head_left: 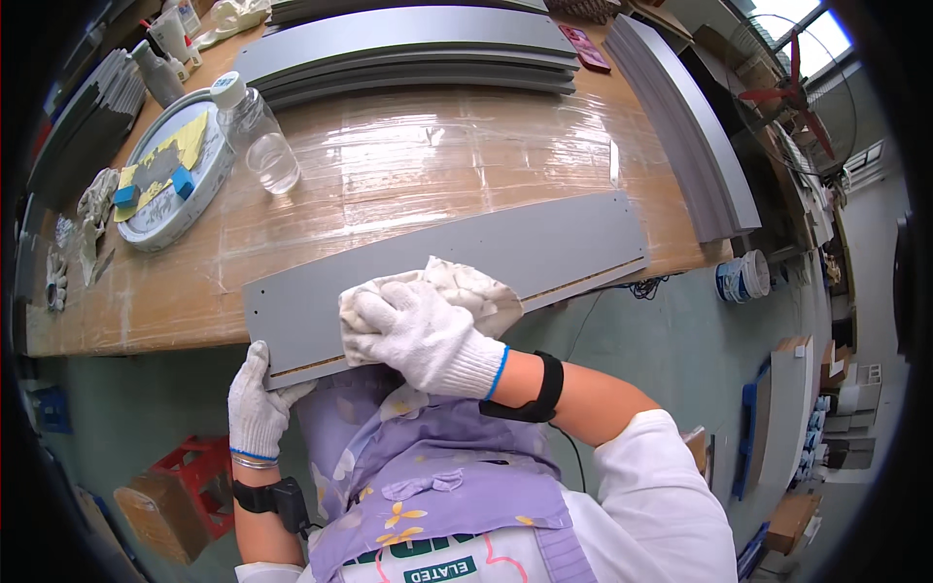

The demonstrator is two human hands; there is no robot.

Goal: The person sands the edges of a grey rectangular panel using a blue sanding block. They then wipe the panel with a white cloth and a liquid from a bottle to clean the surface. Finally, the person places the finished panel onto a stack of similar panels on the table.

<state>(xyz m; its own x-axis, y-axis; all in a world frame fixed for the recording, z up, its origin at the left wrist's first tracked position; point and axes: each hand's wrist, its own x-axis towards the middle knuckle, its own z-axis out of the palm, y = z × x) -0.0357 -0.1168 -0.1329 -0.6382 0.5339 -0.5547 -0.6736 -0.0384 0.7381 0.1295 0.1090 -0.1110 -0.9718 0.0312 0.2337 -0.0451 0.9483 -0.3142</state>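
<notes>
A long grey panel (544,238) lies along the table's near edge, with a groove along its near side and small holes at its left end. My right hand (423,325), in a white knit glove, presses a crumpled off-white cloth (476,291) onto the panel's near middle, fingers curled over it. My left hand (260,403), gloved as well, holds the panel's near left corner, thumb on the edge and fingers partly hidden beneath.
Stacks of grey panels stand at the table's back (408,58) and right (680,126). A clear bottle (267,146) stands beside a round white lid (209,199) bearing blue blocks and yellow sandpaper. A fan (792,92) is far right; a red stool (199,476) sits lower left.
</notes>
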